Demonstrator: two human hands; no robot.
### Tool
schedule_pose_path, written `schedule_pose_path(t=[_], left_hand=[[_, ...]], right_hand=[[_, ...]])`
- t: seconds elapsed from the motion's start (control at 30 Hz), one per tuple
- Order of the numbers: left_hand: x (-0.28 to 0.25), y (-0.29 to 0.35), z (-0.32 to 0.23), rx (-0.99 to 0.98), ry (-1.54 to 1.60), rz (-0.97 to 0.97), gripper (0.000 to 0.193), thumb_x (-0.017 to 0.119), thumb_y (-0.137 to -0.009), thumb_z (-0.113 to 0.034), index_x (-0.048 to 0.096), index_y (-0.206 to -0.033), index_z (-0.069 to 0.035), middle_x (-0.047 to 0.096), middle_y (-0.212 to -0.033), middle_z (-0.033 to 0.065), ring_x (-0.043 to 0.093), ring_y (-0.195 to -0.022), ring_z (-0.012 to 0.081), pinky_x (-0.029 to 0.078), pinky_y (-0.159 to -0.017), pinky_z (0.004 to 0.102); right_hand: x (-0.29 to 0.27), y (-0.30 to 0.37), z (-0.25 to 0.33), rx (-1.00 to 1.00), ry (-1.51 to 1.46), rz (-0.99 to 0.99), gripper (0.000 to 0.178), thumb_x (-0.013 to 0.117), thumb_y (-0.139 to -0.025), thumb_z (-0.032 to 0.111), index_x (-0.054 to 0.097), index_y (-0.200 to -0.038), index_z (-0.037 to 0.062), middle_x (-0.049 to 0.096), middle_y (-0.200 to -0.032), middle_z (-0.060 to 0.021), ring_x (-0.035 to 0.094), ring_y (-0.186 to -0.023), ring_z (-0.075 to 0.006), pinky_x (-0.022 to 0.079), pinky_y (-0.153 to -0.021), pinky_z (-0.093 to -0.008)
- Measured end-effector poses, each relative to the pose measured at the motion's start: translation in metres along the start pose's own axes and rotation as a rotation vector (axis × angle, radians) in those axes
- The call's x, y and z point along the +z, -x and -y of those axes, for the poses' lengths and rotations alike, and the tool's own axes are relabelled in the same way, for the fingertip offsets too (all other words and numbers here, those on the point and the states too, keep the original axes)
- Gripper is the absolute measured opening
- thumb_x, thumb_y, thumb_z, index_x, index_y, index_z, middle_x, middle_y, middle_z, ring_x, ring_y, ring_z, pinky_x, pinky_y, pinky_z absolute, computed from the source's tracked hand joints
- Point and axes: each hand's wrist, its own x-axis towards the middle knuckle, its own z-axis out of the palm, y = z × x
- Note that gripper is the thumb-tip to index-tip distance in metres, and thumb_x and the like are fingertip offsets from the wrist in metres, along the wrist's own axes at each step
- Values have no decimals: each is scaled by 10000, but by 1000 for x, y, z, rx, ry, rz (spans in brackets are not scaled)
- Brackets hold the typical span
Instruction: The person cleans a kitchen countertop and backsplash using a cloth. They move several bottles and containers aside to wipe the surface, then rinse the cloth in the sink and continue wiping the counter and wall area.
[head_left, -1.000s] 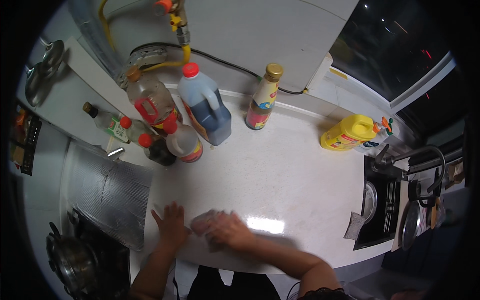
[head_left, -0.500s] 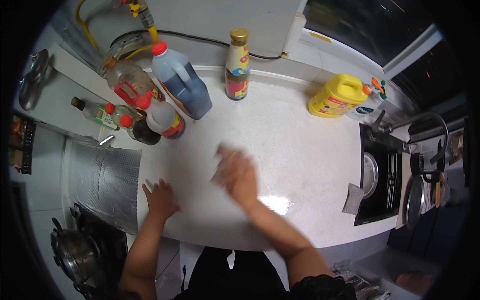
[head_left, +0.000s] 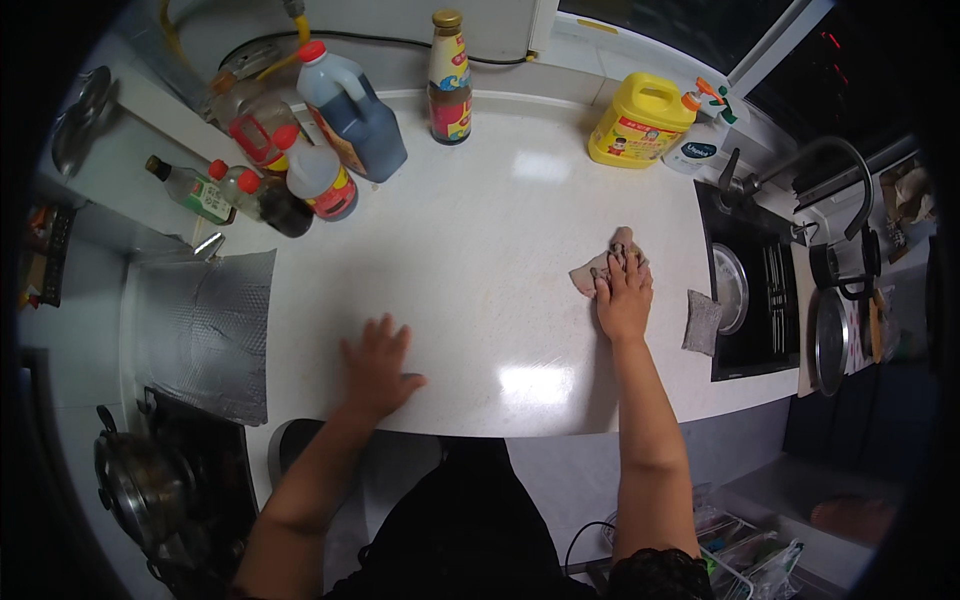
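My right hand (head_left: 625, 300) presses a crumpled beige cloth (head_left: 597, 273) against the white countertop (head_left: 480, 290), near the sink. The cloth's dark-patterned folds bunch under and ahead of the fingers, and part of it is hidden by them. Toward the counter's front edge, left of centre, my left hand (head_left: 378, 370) is open with fingers spread and nothing in it. It is slightly blurred, so whether it touches the surface is unclear.
Several sauce bottles, including a large dark jug (head_left: 352, 115), crowd the back left. A tall sauce bottle (head_left: 451, 85) and a yellow jug (head_left: 640, 125) stand along the back. A grey scrubbing pad (head_left: 702, 323) lies beside the black sink (head_left: 755, 345). A pot (head_left: 145, 490) sits lower left.
My right hand has swept the cloth from mid-counter rightward to near the sink. My left hand has shifted right and its fingers are spread. The whole view has tilted, and the bottles appear higher.
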Motion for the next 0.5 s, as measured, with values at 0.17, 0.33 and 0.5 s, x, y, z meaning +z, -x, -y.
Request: schedule_pose_path(t=[0.17,0.33,0.5], left_hand=[[19,-1,-27,114,77,-53,877,747,-734,-500,402,-1431,-95,279,-1532,190,220,-1423,400,211,-1044,705],[5,-2,-44,32,-2,98,916,771,-721,-472,367,-1450,-90,226,-1559,172,164,-1448,374,164,-1084,683],[-1,-13,-75,5,-89,197,846,760,-776,-362,347,-1462,-88,226,-1561,150,157,-1448,369,93,-1095,701]], right_hand=[[-8,68,103,-170,-186,-4,467,617,-808,209,598,-1259,89,449,-1419,-170,395,-1276,-449,306,-1059,-569],[-62,166,130,-282,-260,308,486,670,-811,265,591,-1280,168,399,-1473,-129,342,-1323,-468,291,-1056,-607],[-67,139,-2,-135,-71,243,483,599,-864,304,552,-1318,144,387,-1487,-142,342,-1316,-480,275,-1052,-615]])
